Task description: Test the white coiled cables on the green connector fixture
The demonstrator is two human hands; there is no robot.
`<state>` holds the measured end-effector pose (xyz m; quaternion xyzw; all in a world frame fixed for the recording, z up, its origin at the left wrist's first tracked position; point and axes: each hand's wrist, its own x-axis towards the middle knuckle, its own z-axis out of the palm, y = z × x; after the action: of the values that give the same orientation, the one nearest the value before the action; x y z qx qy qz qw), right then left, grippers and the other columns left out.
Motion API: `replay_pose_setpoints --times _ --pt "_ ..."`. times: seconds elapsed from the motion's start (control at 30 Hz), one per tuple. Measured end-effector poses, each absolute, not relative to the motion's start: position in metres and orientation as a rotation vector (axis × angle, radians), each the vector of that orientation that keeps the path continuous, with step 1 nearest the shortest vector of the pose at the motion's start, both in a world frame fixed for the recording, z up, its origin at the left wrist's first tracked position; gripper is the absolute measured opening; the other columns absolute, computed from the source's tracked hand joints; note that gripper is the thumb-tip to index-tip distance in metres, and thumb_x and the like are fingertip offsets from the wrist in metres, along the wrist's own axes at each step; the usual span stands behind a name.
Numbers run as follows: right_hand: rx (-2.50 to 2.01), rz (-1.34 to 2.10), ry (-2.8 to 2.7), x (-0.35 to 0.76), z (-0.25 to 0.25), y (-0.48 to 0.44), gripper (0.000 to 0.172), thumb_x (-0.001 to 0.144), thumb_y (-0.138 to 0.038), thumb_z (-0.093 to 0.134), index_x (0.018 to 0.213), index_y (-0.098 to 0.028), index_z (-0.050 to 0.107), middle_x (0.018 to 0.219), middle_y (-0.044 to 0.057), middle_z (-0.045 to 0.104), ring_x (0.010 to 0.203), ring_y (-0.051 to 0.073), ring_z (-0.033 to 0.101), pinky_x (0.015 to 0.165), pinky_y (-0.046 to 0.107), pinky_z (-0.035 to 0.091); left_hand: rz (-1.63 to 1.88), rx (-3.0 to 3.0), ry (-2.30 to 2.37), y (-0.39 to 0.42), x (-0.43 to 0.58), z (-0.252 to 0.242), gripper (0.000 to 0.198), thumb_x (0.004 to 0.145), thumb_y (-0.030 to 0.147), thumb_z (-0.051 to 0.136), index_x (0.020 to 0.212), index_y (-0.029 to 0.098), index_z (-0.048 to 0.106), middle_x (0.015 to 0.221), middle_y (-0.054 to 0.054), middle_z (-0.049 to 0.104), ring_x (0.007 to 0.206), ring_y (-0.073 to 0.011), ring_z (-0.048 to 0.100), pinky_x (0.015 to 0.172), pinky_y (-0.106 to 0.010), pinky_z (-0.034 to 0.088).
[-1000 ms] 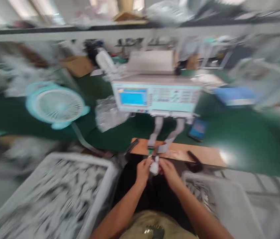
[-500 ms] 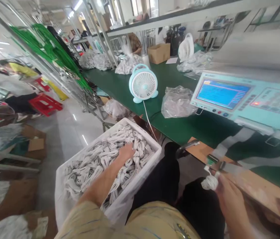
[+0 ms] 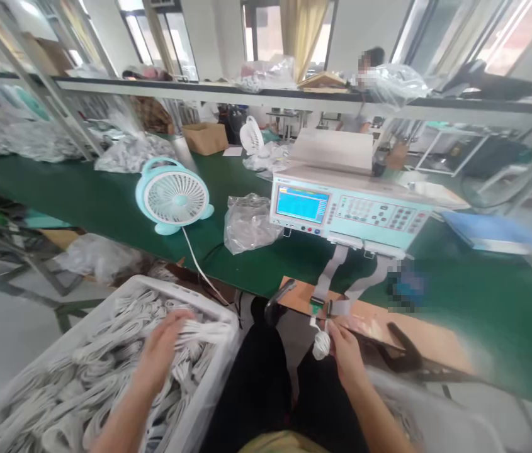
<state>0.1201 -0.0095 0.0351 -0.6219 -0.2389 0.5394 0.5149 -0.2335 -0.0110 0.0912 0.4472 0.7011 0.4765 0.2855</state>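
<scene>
My left hand (image 3: 165, 345) is closed on a bundle of white cable (image 3: 205, 331) just over the white plastic crate (image 3: 228, 322). Many similar coiled cables (image 3: 77, 371) fill that crate. On the right, my right hand (image 3: 345, 353) pinches a connector end of a small wound white cable (image 3: 321, 345). The other white plug of this cable sits at a small green board (image 3: 315, 308) on the wooden strip (image 3: 294, 292). Whether the pinched end touches the fixture I cannot tell. Grey ribbon cables (image 3: 329, 270) run from there up to a tester (image 3: 379, 217) with a lit blue screen.
A light-blue fan (image 3: 178, 198) stands on the green table (image 3: 228, 277), its white cord hanging over the edge. Beside it lies a clear plastic bag (image 3: 250, 226). A black clamp (image 3: 277, 302) grips the wooden strip. Another pale container (image 3: 440, 409) stands low at right.
My view has swung right. My left hand has risen from among the cables with a bundle in its fingers. My right hand stays at the fixture with its wound cable.
</scene>
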Motion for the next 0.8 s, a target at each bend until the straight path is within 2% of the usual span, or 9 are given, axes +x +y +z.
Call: replay_pose_setpoints --times 0.1,0.17,0.3,0.5,0.6,0.8 --pt "-1.493 1.278 -0.586 0.118 0.041 -0.011 0.039 0.063 -0.051 0.065 0.076 -0.014 0.067 0.052 -0.002 0.053 0.043 0.01 0.041 0.041 0.022 0.03 0.969 1.072 1.403 0.005 -0.141 0.082 0.032 0.068 0.046 0.056 0.071 0.016 0.067 0.056 -0.001 0.057 0.045 -0.0119 0.044 0.042 -0.021 0.03" --pt "-1.491 1.247 -0.605 0.117 0.044 -0.011 0.038 0.061 -0.051 0.065 0.07 -0.014 0.066 0.047 -0.004 0.048 0.041 0.009 0.037 0.04 0.022 0.027 0.845 1.066 1.268 0.016 -0.085 0.072 0.034 0.067 0.047 0.058 0.064 0.015 0.067 0.048 0.0 0.052 0.043 -0.0105 0.041 0.042 -0.02 0.027" --pt "-1.47 1.2 -0.622 0.116 0.041 -0.009 0.038 0.06 -0.053 0.065 0.061 -0.015 0.061 0.043 -0.006 0.039 0.041 0.008 0.031 0.041 0.023 0.025 0.724 1.049 1.098 0.03 -0.017 0.058 0.037 0.068 0.047 0.058 0.061 0.012 0.066 0.042 0.001 0.05 0.039 -0.01 0.04 0.041 -0.021 0.025" --pt "-1.419 1.163 -0.686 0.117 0.029 -0.007 0.037 0.065 -0.051 0.06 0.062 -0.014 0.058 0.05 -0.004 0.046 0.048 0.01 0.038 0.048 0.023 0.032 0.755 1.0 1.139 0.029 0.0 0.049 0.032 0.068 0.04 0.059 0.053 0.013 0.058 0.04 0.002 0.049 0.036 -0.0074 0.039 0.04 -0.02 0.026" --pt "-1.415 1.173 -0.728 0.119 0.028 -0.009 0.033 0.069 -0.048 0.058 0.062 -0.015 0.055 0.051 -0.005 0.043 0.048 0.009 0.036 0.048 0.022 0.031 0.798 0.955 1.126 0.016 0.0 0.043 0.03 0.067 0.039 0.061 0.056 0.012 0.057 0.044 0.003 0.049 0.037 -0.0059 0.04 0.038 -0.018 0.025" --pt "-1.435 1.206 -0.763 0.12 0.037 -0.012 0.029 0.072 -0.045 0.052 0.065 -0.017 0.054 0.053 -0.005 0.043 0.049 0.009 0.037 0.048 0.023 0.031 0.698 0.795 1.111 -0.004 -0.007 0.033 0.038 0.068 0.049 0.061 0.068 0.012 0.057 0.041 0.007 0.041 0.032 -0.0035 0.032 0.031 -0.016 0.019"
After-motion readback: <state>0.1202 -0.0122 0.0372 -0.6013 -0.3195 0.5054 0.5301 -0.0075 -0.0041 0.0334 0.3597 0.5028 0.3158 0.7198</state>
